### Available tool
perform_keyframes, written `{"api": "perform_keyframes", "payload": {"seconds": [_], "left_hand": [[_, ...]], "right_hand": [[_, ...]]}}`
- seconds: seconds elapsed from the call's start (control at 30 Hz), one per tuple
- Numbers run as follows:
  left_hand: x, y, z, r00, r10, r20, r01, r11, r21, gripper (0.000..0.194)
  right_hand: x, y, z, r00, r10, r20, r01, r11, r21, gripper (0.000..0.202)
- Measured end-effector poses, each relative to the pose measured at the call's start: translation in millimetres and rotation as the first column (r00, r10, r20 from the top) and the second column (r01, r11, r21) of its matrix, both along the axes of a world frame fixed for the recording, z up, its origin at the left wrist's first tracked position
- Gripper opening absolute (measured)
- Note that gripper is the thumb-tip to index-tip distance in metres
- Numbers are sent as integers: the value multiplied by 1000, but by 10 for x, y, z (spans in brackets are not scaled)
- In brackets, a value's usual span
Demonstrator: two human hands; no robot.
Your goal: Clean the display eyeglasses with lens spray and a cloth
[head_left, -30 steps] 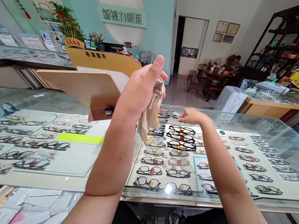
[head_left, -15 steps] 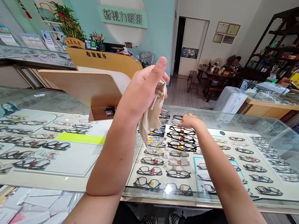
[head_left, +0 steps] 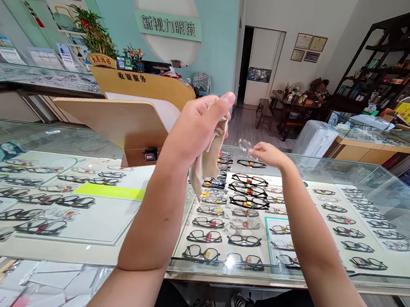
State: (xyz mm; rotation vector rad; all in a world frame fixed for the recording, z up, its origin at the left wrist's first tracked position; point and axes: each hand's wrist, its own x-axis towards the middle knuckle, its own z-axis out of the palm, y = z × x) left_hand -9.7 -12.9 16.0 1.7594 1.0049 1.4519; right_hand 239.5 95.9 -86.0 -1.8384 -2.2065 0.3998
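Observation:
My left hand (head_left: 204, 121) is closed on a beige cleaning cloth (head_left: 210, 159), which hangs below the fingers with its zigzag edge showing. My right hand (head_left: 269, 155) pinches a thin, see-through pair of glasses (head_left: 244, 145), lifted above the far part of the glass display counter. Just under it lies a dark-framed pair of glasses (head_left: 251, 164). Nearer to me are several black glasses (head_left: 248, 190) with orange and yellow tags, set close together in a column. A neighbouring column, with a black pair of glasses (head_left: 208, 222), is partly hidden by the cloth.
The glass counter (head_left: 178, 264) runs across in front of me, with rows of glasses on both sides. A slanted wooden panel (head_left: 114, 114) rises behind its left part. Below left is a drawer with papers (head_left: 56, 279). A person (head_left: 321, 91) sits at a table far back.
My right hand has risen from the far end of the column, now with the see-through glasses in its fingers. My left hand with the cloth has dipped slightly.

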Motion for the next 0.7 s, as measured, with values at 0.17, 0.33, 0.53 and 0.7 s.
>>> {"api": "perform_keyframes", "payload": {"seconds": [0.17, 0.33, 0.53, 0.7], "left_hand": [[61, 179, -139, 962, -106, -252, 76, 989, -127, 44], [276, 408, -356, 951, -232, -203, 198, 965, -172, 57], [462, 468, -508, 975, -216, -41, 207, 964, -168, 67], [590, 527, -601, 930, -319, 182, 339, 937, -86, 64]], "right_hand": [[-61, -283, 374, 449, 352, -821, -36, 925, 377, 59], [-311, -599, 557, 130, 455, -881, -22, 889, 457, 51], [-398, -693, 596, 122, 497, -859, 85, 857, 508, 52], [-439, -750, 597, 126, 514, -848, 83, 847, 526, 61]]}}
